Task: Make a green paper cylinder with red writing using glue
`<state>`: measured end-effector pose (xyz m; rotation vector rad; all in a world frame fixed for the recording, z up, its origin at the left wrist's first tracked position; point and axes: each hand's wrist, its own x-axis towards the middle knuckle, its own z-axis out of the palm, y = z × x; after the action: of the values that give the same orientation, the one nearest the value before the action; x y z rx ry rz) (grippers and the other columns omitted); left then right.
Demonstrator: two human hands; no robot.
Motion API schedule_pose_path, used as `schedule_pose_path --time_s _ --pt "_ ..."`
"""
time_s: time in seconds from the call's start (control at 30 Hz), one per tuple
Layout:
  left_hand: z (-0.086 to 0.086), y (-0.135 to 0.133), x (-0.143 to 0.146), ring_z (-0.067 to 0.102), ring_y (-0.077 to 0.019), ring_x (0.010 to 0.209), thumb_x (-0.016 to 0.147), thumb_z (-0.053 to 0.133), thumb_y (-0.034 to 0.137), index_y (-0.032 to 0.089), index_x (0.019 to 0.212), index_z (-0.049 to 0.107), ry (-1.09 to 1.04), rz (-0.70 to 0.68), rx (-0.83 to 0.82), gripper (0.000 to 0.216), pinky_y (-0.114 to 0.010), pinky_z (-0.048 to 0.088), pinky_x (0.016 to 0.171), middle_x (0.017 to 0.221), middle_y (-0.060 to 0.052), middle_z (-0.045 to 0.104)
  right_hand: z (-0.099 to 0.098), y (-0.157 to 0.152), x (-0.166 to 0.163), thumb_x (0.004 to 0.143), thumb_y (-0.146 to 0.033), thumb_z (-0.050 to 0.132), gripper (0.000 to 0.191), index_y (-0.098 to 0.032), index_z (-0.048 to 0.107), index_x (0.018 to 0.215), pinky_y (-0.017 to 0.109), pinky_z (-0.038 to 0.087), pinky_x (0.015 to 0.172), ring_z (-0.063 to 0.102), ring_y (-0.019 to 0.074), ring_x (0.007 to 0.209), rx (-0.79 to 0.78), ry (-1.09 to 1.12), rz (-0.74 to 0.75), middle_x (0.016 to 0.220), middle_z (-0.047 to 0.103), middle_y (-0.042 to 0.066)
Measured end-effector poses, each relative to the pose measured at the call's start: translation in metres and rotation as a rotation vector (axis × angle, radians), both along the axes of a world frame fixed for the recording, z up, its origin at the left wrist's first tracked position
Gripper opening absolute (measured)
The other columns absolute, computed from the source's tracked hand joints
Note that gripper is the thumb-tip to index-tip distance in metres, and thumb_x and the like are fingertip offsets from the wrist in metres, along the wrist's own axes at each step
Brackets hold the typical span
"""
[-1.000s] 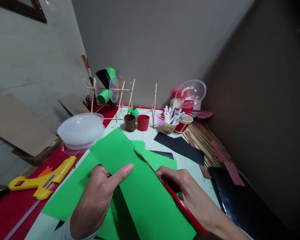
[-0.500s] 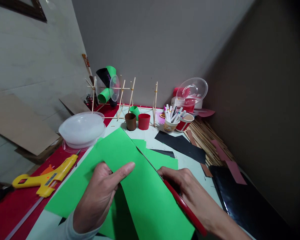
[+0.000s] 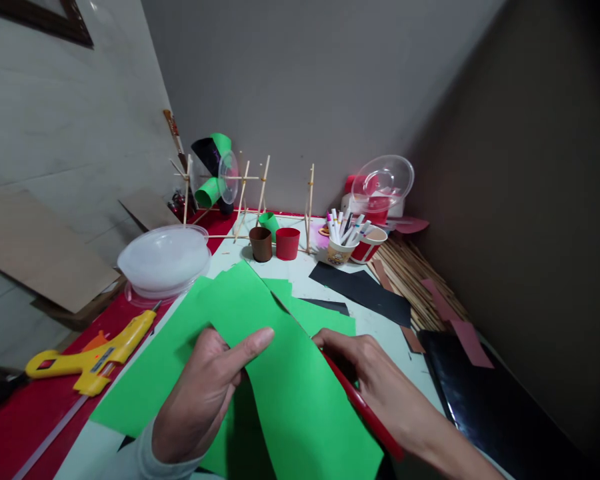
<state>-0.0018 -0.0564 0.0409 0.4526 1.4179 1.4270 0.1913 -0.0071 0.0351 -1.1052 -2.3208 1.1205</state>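
My left hand (image 3: 205, 393) pinches a sheet of green paper (image 3: 290, 393), thumb on top, holding it lifted over the table. My right hand (image 3: 375, 383) grips red-handled scissors (image 3: 363, 407) whose thin blade runs along the paper's right edge toward the far end. More green paper (image 3: 145, 380) lies flat beneath, spreading to the left and toward the middle of the table.
A yellow glue gun (image 3: 93, 357) lies at the left on a red mat. A white lidded bowl (image 3: 164, 259) sits behind it. Brown and red cups (image 3: 274, 244), stick frames, a marker cup (image 3: 341, 241), black paper (image 3: 363, 288) and bamboo sticks (image 3: 410, 273) fill the back.
The lifted green sheet has slid slightly toward me and bent lower; my left thumb has crept a little right. The scissors stay along the paper's edge.
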Motion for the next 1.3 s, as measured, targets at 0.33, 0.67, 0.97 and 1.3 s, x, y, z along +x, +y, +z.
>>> schedule_pose_path --time_s 0.33,0.67,0.97,1.3 --pt "-0.003 -0.005 0.004 0.040 -0.0081 0.047 0.053 0.097 0.027 0.023 0.052 0.042 -0.067 0.046 0.006 0.055 -0.022 0.037 0.046 0.046 0.011 0.042 0.006 -0.001 0.000 0.097 -0.034 0.041 0.028 -0.020 0.060 0.082 0.028 0.036 0.060 0.054 0.0179 0.064 0.018 0.011 0.044 0.073 0.067 0.005" --pt "-0.009 0.000 -0.009 0.068 -0.0215 0.075 0.059 0.093 0.017 0.018 0.072 0.068 -0.194 -0.047 0.065 0.028 -0.034 0.056 0.075 0.063 0.003 0.066 0.000 0.012 0.000 0.093 -0.061 0.056 0.046 -0.020 0.052 0.074 0.025 0.031 0.056 0.038 0.0127 0.059 -0.001 0.073 -0.109 0.061 0.046 -0.004" --pt "0.000 0.005 -0.005 0.074 -0.0230 0.081 0.066 0.088 0.014 0.016 0.069 0.066 -0.300 -0.017 0.136 0.023 -0.032 0.063 0.076 0.081 -0.006 0.077 0.002 0.003 0.001 0.094 -0.056 0.056 0.039 -0.020 0.048 0.106 0.029 0.044 0.067 0.052 0.0165 0.069 -0.066 0.133 -0.031 0.080 0.059 0.000" --pt "-0.007 -0.004 0.005 0.074 -0.0252 0.072 0.068 0.089 0.024 0.016 0.074 0.070 -0.245 -0.180 0.124 0.022 -0.038 0.061 0.073 0.074 -0.006 0.077 0.010 -0.015 -0.003 0.085 -0.036 0.054 0.029 -0.021 0.057 0.110 0.037 0.055 0.076 0.066 0.0292 0.084 0.028 0.065 0.029 0.085 0.069 0.010"
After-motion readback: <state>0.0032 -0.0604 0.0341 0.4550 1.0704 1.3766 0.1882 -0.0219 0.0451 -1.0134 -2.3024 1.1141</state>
